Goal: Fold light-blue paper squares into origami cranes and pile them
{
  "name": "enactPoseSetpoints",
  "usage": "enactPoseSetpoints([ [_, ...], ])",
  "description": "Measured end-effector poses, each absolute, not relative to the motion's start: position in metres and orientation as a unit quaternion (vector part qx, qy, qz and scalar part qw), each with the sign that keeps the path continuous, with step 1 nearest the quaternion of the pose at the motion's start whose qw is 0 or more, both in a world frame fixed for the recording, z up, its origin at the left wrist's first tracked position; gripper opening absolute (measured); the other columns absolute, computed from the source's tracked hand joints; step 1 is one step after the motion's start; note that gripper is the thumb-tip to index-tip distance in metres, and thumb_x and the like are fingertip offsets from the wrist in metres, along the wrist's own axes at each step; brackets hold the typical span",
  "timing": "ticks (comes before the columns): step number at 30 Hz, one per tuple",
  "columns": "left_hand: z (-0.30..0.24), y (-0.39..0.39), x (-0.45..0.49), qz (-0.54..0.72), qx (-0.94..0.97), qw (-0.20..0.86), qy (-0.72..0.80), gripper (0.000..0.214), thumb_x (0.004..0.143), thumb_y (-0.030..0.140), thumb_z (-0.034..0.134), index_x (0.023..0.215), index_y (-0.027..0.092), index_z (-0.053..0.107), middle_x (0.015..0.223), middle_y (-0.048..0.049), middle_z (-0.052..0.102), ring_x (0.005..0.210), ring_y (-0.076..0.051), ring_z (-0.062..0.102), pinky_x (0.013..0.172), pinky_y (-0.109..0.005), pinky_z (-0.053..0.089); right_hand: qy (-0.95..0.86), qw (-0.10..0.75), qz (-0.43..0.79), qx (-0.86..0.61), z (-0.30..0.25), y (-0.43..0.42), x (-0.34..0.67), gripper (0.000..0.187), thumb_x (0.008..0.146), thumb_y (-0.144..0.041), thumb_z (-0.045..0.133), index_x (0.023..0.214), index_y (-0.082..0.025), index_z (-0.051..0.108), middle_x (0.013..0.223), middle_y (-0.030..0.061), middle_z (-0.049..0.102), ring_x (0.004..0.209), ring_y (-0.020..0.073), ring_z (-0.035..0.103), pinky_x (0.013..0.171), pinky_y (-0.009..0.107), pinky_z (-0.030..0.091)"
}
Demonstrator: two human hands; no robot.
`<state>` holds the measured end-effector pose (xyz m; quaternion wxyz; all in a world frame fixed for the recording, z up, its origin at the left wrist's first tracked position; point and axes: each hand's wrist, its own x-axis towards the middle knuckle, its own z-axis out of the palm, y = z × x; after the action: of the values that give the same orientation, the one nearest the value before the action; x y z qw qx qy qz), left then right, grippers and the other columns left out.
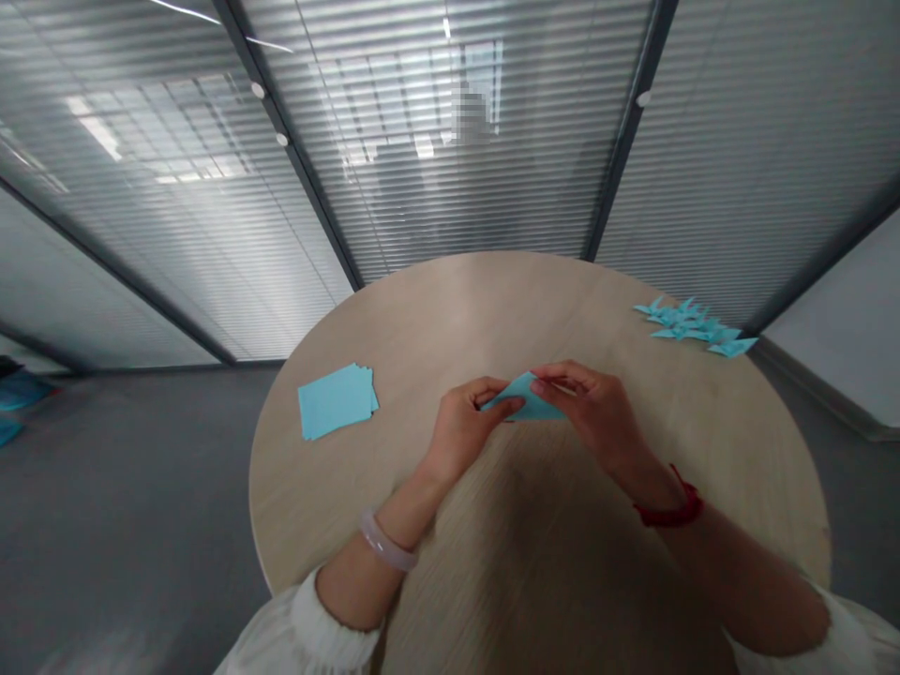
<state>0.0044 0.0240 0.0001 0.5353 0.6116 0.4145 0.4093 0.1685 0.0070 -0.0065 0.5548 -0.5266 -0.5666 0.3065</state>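
Observation:
Between my two hands is a folded piece of light blue paper (538, 406), roughly triangular, held just over the table. My left hand (468, 412) grips its left corner, the thumb pressed on the near face. At the upper right, my right hand (587, 403) pinches the paper's edge between thumb and fingers. Parts of the paper are hidden behind the fingers. Left of my hands lies a stack of blue paper sheets (336, 403), slightly fanned. Several folded blue paper cranes (693, 323) sit together near the table's right rim.
The round wooden table (478, 300) has a curved edge all about. Behind it stand glass panels with blinds (478, 187) and dark frames. Some blue items (21, 394) are on the grey floor at far left.

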Motion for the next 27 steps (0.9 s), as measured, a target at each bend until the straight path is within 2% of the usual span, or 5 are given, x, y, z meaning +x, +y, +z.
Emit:
enactPoseSetpoints([
  [12, 0.0011, 0.0232, 0.003, 0.398, 0.645, 0.506, 0.412, 0.015, 0.074, 0.028, 0.066, 0.083, 0.017, 0.071, 0.081, -0.004, 0.072, 0.074, -0.017, 0.064, 0.069, -0.026, 0.048, -0.533, 0.557, 0.349, -0.532, -0.004, 0.005, 0.1688, 0.02, 0.068, -0.036, 0.072, 0.08, -0.02, 0.073, 0.082, 0.0042, 0.074, 0.082, 0.0227, 0.068, 0.071, 0.033, 0.052],
  [27, 0.005, 0.0206, 0.0025, 0.386, 0.695, 0.444, 0.413, 0.016, 0.078, 0.029, 0.062, 0.085, 0.019, 0.072, 0.079, -0.0027, 0.072, 0.072, -0.017, 0.064, 0.067, -0.025, 0.046, -0.515, 0.566, 0.371, -0.525, -0.006, 0.0067, 0.1693, 0.018, 0.066, -0.034, 0.074, 0.078, -0.021, 0.073, 0.078, 0.0028, 0.073, 0.076, 0.0201, 0.067, 0.066, 0.03, 0.05],
])
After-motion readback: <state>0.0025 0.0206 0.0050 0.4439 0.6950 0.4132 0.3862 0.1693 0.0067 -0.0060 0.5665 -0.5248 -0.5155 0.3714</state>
